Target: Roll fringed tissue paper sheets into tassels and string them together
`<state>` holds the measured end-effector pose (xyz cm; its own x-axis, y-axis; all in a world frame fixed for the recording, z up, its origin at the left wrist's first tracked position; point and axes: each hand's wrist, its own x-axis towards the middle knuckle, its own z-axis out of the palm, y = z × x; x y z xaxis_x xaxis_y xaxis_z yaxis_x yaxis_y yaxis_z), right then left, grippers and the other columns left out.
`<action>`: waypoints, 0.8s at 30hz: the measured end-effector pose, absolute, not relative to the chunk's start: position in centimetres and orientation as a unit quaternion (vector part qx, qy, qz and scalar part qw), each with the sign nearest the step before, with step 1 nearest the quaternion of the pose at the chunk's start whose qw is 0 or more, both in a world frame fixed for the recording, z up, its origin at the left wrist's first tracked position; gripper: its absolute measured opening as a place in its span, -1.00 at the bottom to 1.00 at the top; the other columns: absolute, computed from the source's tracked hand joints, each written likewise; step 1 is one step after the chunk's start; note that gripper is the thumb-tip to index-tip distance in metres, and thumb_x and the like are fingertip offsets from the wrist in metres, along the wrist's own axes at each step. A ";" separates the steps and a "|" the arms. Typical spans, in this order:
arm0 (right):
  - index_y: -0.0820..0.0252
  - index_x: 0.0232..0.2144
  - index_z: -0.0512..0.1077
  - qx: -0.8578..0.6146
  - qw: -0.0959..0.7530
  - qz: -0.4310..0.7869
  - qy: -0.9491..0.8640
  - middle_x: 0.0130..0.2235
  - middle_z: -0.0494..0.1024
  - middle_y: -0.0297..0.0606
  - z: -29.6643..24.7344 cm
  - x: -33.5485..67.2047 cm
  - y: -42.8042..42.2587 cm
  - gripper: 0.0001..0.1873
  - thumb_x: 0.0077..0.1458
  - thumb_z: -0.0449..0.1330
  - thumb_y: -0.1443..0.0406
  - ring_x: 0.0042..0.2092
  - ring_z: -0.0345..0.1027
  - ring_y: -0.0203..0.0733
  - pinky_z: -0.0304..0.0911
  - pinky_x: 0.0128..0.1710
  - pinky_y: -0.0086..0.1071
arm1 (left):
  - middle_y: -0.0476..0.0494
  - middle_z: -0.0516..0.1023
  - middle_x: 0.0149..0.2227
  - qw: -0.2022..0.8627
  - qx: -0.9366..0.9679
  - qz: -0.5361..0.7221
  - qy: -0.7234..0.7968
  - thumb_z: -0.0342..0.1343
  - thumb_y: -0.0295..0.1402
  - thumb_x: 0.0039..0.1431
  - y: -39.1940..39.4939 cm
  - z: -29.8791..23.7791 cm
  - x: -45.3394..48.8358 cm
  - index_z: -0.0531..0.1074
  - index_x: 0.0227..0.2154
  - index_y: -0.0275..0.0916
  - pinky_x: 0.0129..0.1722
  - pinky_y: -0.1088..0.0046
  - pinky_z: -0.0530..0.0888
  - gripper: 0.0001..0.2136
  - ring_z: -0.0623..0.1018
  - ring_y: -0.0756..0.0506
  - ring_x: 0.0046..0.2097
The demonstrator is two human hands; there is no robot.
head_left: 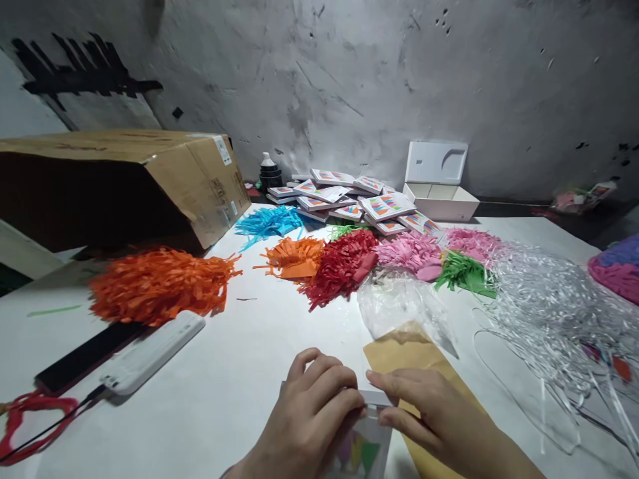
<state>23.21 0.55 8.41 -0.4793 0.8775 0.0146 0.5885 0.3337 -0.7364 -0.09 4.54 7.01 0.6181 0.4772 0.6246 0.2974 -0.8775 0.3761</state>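
A flat white box (368, 447) with coloured triangles printed on it lies near the table's front edge. My left hand (319, 406) rests over its left part, with the fingers bent around its upper end. At the upper right corner my right hand (429, 406) grips the box edge between thumb and fingers. Much of the box is hidden beneath my left hand. A brown paper sheet or envelope (409, 346) lies partly under my right hand, and a clear plastic bag (404, 303) is just beyond it.
Tasselled paper bundles lie across the middle: orange (160, 286), red (342, 263), pink (409, 253), green (466, 273) and blue (269, 223). Silver strands (564, 306) spread at right. Similar boxes (384, 206) are piled behind. A cardboard carton (200, 179), phone (90, 356) and white power bank (154, 349) are left.
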 end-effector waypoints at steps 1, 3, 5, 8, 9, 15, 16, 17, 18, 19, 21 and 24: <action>0.03 0.20 0.40 -0.465 0.217 0.349 -0.784 -0.03 0.63 -0.22 8.3 23.3 0.6 -0.56 0.37 0.07 0.06 -0.01 0.50 -0.10 0.34 0.00 -0.26 | -0.10 0.52 -0.29 0.119 0.891 0.381 0.216 0.05 -0.60 0.29 4.5 7.1 -0.1 0.43 -0.23 -0.23 -0.05 0.23 0.24 -0.85 0.44 -0.12 -0.20; 0.03 0.16 0.45 -0.453 0.237 0.381 -0.771 0.01 0.63 -0.21 8.3 23.5 0.7 -0.59 0.39 0.06 0.08 0.03 0.50 -0.11 0.34 0.04 -0.28 | -0.09 0.52 -0.30 0.121 0.892 0.382 0.212 0.05 -0.59 0.29 4.5 7.2 -0.1 0.42 -0.24 -0.22 -0.06 0.24 0.25 -0.86 0.44 -0.12 -0.20; 0.01 0.07 0.52 -0.433 0.260 0.411 -0.759 -0.04 0.65 -0.25 8.4 23.6 0.8 -0.63 0.42 0.00 0.11 -0.02 0.53 -0.16 0.36 -0.01 -0.34 | -0.09 0.52 -0.30 0.121 0.893 0.379 0.210 0.04 -0.58 0.29 4.4 7.3 0.0 0.41 -0.25 -0.22 -0.06 0.24 0.26 -0.87 0.45 -0.11 -0.21; 0.00 -0.07 0.60 -0.429 0.282 0.412 -0.753 -0.24 0.68 -0.32 8.6 23.6 1.1 -0.62 0.43 -0.01 0.12 -0.23 0.54 -0.21 0.37 -0.21 -0.41 | -0.09 0.54 -0.29 0.116 0.895 0.377 0.209 0.04 -0.57 0.30 4.3 7.3 0.1 0.41 -0.24 -0.22 -0.06 0.25 0.27 -0.87 0.45 -0.11 -0.21; 0.00 -0.08 0.60 -0.434 0.283 0.406 -0.753 -0.28 0.67 -0.33 8.7 23.5 1.1 -0.62 0.42 -0.01 0.12 -0.27 0.53 -0.22 0.36 -0.24 -0.42 | -0.09 0.54 -0.29 0.113 0.895 0.378 0.210 0.04 -0.57 0.30 4.3 7.3 0.2 0.41 -0.23 -0.22 -0.06 0.24 0.27 -0.86 0.45 -0.11 -0.21; 0.04 -0.02 0.56 -0.432 0.265 0.401 -0.763 -0.22 0.67 -0.29 8.8 23.4 0.6 -0.64 0.42 -0.01 0.13 -0.20 0.53 -0.20 0.38 -0.15 -0.37 | -0.12 0.55 -0.27 0.109 0.896 0.374 0.213 -0.01 -0.59 0.31 4.5 6.9 0.5 0.41 -0.23 -0.22 -0.05 0.23 0.26 -0.83 0.45 -0.14 -0.19; 0.06 0.02 0.54 -0.435 0.268 0.389 -0.766 -0.15 0.67 -0.26 8.6 23.3 0.5 -0.66 0.39 0.05 0.11 -0.12 0.54 -0.17 0.38 -0.09 -0.34 | -0.13 0.54 -0.27 0.109 0.896 0.373 0.213 -0.02 -0.59 0.31 4.5 6.9 0.6 0.41 -0.24 -0.22 -0.06 0.23 0.26 -0.83 0.45 -0.14 -0.20; 0.08 0.05 0.52 -0.439 0.276 0.374 -0.768 -0.09 0.66 -0.22 8.2 23.3 0.4 -0.66 0.36 0.12 0.11 -0.06 0.54 -0.14 0.38 -0.04 -0.32 | -0.13 0.54 -0.28 0.108 0.897 0.372 0.212 -0.02 -0.59 0.31 4.5 7.0 0.6 0.41 -0.24 -0.23 -0.08 0.24 0.27 -0.84 0.46 -0.14 -0.20; 0.09 0.07 0.52 -0.442 0.292 0.358 -0.769 -0.05 0.65 -0.18 7.8 23.2 0.3 -0.65 0.32 0.17 0.12 -0.03 0.53 -0.12 0.39 -0.02 -0.31 | -0.13 0.54 -0.28 0.105 0.898 0.370 0.212 -0.02 -0.58 0.32 4.5 7.2 0.6 0.42 -0.25 -0.24 -0.10 0.25 0.27 -0.84 0.46 -0.13 -0.21; 0.09 0.07 0.52 -0.441 0.314 0.344 -0.767 -0.04 0.65 -0.17 7.4 23.1 0.3 -0.65 0.30 0.21 0.14 -0.02 0.54 -0.12 0.40 -0.03 -0.32 | -0.13 0.54 -0.29 0.098 0.900 0.367 0.215 -0.01 -0.57 0.32 4.5 7.4 0.5 0.43 -0.25 -0.24 -0.11 0.25 0.27 -0.85 0.46 -0.13 -0.23; 0.07 0.05 0.54 -0.430 0.358 0.330 -0.760 -0.10 0.67 -0.19 6.6 22.8 0.3 -0.70 0.30 0.22 0.21 -0.10 0.57 -0.16 0.44 -0.10 -0.37 | -0.15 0.56 -0.26 0.065 0.900 0.359 0.239 0.03 -0.54 0.33 4.6 8.0 0.0 0.46 -0.20 -0.24 -0.11 0.24 0.28 -0.87 0.49 -0.13 -0.23; 0.00 0.03 0.56 -0.423 0.407 0.313 -0.746 -0.20 0.68 -0.24 6.0 22.3 0.3 -0.72 0.29 0.21 0.28 -0.20 0.59 -0.20 0.46 -0.19 -0.40 | -0.18 0.60 -0.19 0.016 0.894 0.347 0.283 0.10 -0.46 0.33 4.9 8.7 -1.3 0.51 -0.13 -0.18 -0.10 0.22 0.35 -0.86 0.55 -0.16 -0.19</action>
